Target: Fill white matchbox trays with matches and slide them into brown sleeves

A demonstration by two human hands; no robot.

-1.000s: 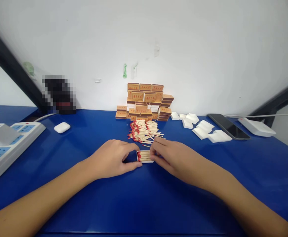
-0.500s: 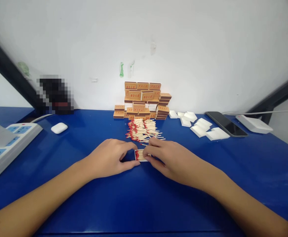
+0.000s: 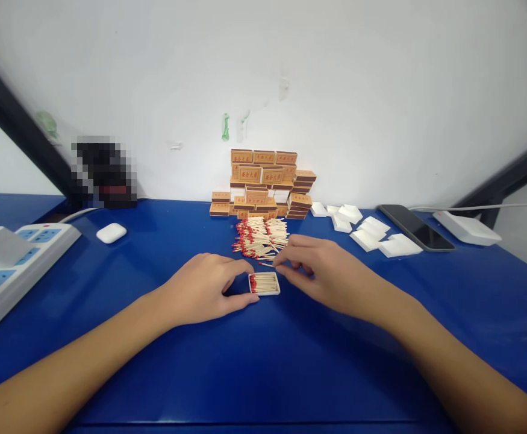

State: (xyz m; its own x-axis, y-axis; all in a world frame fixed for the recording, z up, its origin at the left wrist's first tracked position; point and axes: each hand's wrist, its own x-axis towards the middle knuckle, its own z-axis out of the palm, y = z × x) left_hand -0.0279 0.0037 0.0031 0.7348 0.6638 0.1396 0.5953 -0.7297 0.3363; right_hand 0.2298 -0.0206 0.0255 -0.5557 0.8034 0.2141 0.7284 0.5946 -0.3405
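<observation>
A small white matchbox tray (image 3: 270, 293) lies on the blue table, filled with red-headed matches whose heads point left. My left hand (image 3: 206, 288) grips the tray's left end between thumb and forefinger. Just beyond the tray, my right hand (image 3: 320, 268) is closed, thumb and forefinger pinched at the right end of a single match (image 3: 265, 264). Behind that match is a loose heap of matches (image 3: 261, 238), most heads to the left; my right hand covers part of its right side.
Stacked matchboxes (image 3: 263, 175) stand against the wall behind the heap. To their right lie several white trays (image 3: 366, 232), a phone (image 3: 414, 228) and a white box (image 3: 466, 229). A white earbud case (image 3: 111, 233) and a power strip (image 3: 23, 265) are at left.
My right hand has moved from over the tray up and slightly right to the single match behind it, uncovering the matches in the tray. My left hand stays at the tray.
</observation>
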